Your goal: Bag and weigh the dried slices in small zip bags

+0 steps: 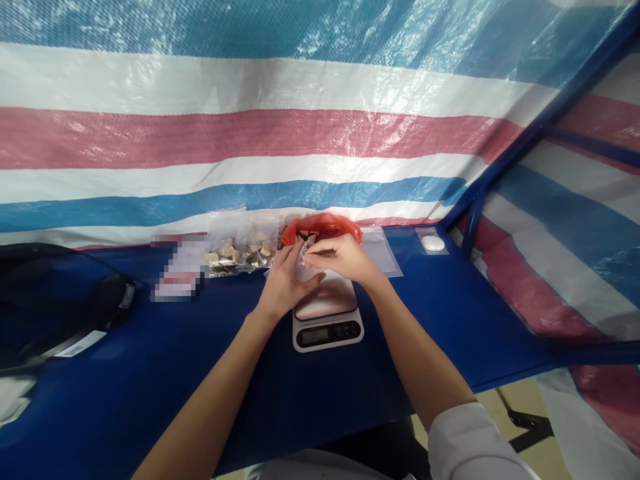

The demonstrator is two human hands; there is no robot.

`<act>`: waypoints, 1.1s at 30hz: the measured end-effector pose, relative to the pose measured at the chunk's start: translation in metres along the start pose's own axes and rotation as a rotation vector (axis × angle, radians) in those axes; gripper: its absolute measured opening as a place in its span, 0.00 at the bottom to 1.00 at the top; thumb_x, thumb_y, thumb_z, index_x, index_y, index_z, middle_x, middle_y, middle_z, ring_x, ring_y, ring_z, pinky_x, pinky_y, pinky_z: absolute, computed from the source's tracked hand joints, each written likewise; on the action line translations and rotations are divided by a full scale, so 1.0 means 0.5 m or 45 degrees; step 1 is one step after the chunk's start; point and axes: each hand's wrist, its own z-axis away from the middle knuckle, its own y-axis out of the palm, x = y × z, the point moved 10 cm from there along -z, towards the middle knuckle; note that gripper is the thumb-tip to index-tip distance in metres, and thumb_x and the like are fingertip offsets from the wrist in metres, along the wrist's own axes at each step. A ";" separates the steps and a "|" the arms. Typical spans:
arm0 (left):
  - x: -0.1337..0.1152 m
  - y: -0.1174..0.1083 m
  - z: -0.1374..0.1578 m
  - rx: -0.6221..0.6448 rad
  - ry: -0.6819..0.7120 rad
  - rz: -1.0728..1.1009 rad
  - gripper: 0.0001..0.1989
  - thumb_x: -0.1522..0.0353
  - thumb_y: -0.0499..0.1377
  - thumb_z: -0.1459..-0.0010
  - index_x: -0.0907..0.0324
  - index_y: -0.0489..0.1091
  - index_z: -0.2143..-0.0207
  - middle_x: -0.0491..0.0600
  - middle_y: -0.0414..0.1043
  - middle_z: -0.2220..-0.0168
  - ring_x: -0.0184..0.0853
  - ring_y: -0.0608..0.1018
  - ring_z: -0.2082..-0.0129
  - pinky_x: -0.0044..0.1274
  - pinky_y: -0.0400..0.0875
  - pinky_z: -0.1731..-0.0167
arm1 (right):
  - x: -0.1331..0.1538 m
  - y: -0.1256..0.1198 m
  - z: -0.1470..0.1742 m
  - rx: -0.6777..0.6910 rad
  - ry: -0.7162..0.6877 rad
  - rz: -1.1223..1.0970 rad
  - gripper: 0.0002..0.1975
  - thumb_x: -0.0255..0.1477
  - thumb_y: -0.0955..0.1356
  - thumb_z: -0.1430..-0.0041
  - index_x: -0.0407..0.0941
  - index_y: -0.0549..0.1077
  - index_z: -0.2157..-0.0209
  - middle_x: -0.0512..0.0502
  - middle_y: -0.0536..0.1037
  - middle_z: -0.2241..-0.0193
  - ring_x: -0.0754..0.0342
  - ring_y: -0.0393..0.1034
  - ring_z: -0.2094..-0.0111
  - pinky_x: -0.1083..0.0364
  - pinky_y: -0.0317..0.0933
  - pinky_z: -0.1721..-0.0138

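A small clear plastic bag (304, 267) is between my hands, above a white digital kitchen scale (327, 339). My left hand (285, 283) holds the bag from the left, thumb toward the right and fingers curved along its side. With thumb and fingertips pinched, my right hand (347, 259) grips the bag's upper part. What the bag contains cannot be made out. Just behind my hands lies an open red plastic bag (345, 225) with brown and pale chunks (307, 235) inside. The scale's display is too small to read.
Left of the red bag, clear bags of chunks (235, 257) lie beside a blurred packet (180, 270). Flat clear bags (383, 253) and a white round object in clear plastic (433, 244) are right. A black bag (60, 307) occupies the blue table's (200, 373) left; striped sheeting (250, 133) rises behind.
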 end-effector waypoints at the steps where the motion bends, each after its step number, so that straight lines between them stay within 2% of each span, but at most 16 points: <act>1: -0.002 -0.002 -0.001 -0.007 -0.002 0.004 0.37 0.57 0.68 0.49 0.59 0.64 0.39 0.58 0.72 0.47 0.49 0.74 0.45 0.40 0.68 0.41 | 0.002 0.002 0.000 0.013 -0.013 -0.099 0.07 0.33 0.71 0.43 0.45 0.81 0.69 0.50 0.81 0.70 0.53 0.74 0.64 0.56 0.69 0.59; 3: -0.006 -0.005 -0.003 -0.009 -0.016 0.018 0.37 0.56 0.68 0.48 0.59 0.63 0.39 0.58 0.72 0.46 0.48 0.74 0.45 0.40 0.69 0.42 | 0.005 0.007 -0.002 0.053 -0.034 -0.250 0.07 0.33 0.72 0.42 0.46 0.82 0.69 0.50 0.81 0.69 0.52 0.75 0.64 0.55 0.70 0.60; 6: -0.014 -0.010 -0.009 -0.005 -0.017 0.043 0.34 0.56 0.67 0.47 0.58 0.65 0.41 0.57 0.73 0.47 0.47 0.75 0.45 0.39 0.71 0.44 | 0.004 0.013 -0.007 0.087 -0.065 -0.301 0.08 0.36 0.73 0.44 0.46 0.82 0.69 0.49 0.81 0.70 0.53 0.76 0.66 0.54 0.71 0.62; 10: -0.011 -0.025 -0.014 -0.034 -0.019 0.057 0.25 0.61 0.65 0.44 0.58 0.69 0.46 0.54 0.76 0.52 0.43 0.78 0.51 0.34 0.74 0.49 | -0.001 -0.007 -0.015 0.018 -0.106 -0.311 0.12 0.37 0.75 0.47 0.44 0.83 0.65 0.47 0.83 0.67 0.52 0.76 0.64 0.52 0.72 0.57; 13: -0.001 -0.043 -0.013 -0.089 -0.055 0.043 0.23 0.61 0.65 0.44 0.57 0.71 0.47 0.52 0.77 0.54 0.42 0.79 0.54 0.31 0.76 0.54 | -0.011 -0.035 -0.019 -0.043 -0.092 -0.274 0.12 0.37 0.75 0.47 0.44 0.83 0.64 0.47 0.83 0.66 0.52 0.77 0.64 0.52 0.72 0.58; 16: 0.006 -0.063 -0.009 -0.150 -0.109 0.025 0.21 0.60 0.65 0.44 0.58 0.72 0.50 0.52 0.77 0.56 0.42 0.80 0.55 0.31 0.76 0.55 | -0.015 -0.067 -0.023 -0.111 -0.111 -0.117 0.09 0.35 0.74 0.44 0.46 0.83 0.64 0.48 0.84 0.65 0.52 0.78 0.63 0.54 0.70 0.59; 19: 0.008 -0.078 -0.006 -0.199 -0.154 0.029 0.19 0.59 0.64 0.44 0.58 0.73 0.52 0.52 0.78 0.55 0.42 0.79 0.53 0.32 0.75 0.52 | -0.024 -0.073 -0.035 -0.077 -0.115 0.122 0.07 0.33 0.72 0.41 0.47 0.83 0.63 0.48 0.84 0.64 0.52 0.78 0.62 0.54 0.69 0.58; 23: 0.009 -0.083 0.000 -0.211 -0.165 0.036 0.22 0.58 0.64 0.44 0.59 0.72 0.50 0.53 0.78 0.53 0.43 0.79 0.52 0.33 0.74 0.50 | -0.046 -0.054 -0.062 -0.002 -0.073 0.519 0.08 0.29 0.70 0.38 0.51 0.83 0.61 0.50 0.84 0.60 0.52 0.78 0.59 0.54 0.67 0.56; 26: 0.019 -0.074 0.008 -0.183 -0.196 0.021 0.24 0.58 0.65 0.45 0.59 0.71 0.48 0.53 0.78 0.51 0.44 0.80 0.51 0.33 0.74 0.50 | -0.066 -0.030 -0.085 0.067 -0.040 0.725 0.10 0.28 0.68 0.36 0.51 0.83 0.59 0.50 0.84 0.59 0.52 0.77 0.59 0.54 0.66 0.59; 29: 0.028 -0.066 0.015 -0.173 -0.216 0.007 0.25 0.58 0.65 0.45 0.60 0.71 0.47 0.54 0.78 0.52 0.44 0.80 0.52 0.32 0.75 0.50 | -0.077 -0.010 -0.102 0.110 -0.062 0.847 0.12 0.28 0.67 0.35 0.50 0.81 0.55 0.48 0.83 0.56 0.50 0.76 0.58 0.54 0.65 0.61; 33: 0.036 -0.063 0.018 -0.190 -0.240 -0.015 0.26 0.57 0.64 0.45 0.61 0.72 0.48 0.55 0.78 0.52 0.44 0.80 0.52 0.32 0.75 0.50 | -0.075 0.009 -0.114 0.132 -0.171 0.911 0.15 0.25 0.66 0.35 0.49 0.79 0.50 0.47 0.81 0.50 0.49 0.75 0.52 0.54 0.64 0.56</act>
